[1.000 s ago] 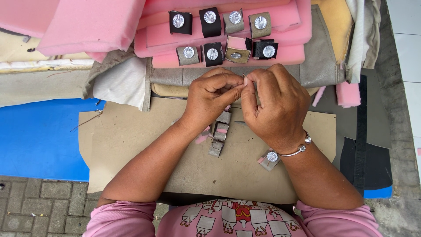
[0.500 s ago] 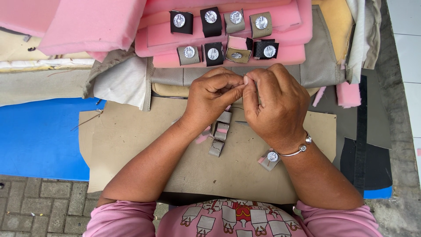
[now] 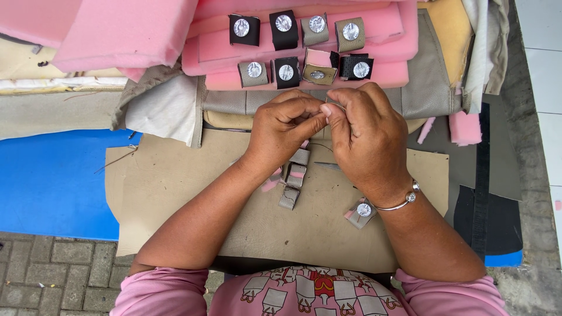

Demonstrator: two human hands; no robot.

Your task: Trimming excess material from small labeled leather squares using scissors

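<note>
Tan sheet (image 3: pixel 175 193) spread over bench, pink foam slabs (image 3: pixel 117 29) behind, row of finished button tabs (image 3: pixel 284 26) on foam. Our left hand (image 3: pixel 284 126) and right hand (image 3: pixel 366 137) meet fingertip to fingertip, both pinched shut on tiny piece, too hidden to name. Loose grey tabs (image 3: pixel 293 175) lie just below hands. We judge: keep pinch steady, work close over sheet.

Small item (image 3: pixel 325 107), perhaps thread, pinched.

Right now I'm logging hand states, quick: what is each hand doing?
Left hand: fingers pinched shut; what it holds cannot be told.
Right hand: fingers curled closed, fingertips meeting the left's; contents hidden.
</note>
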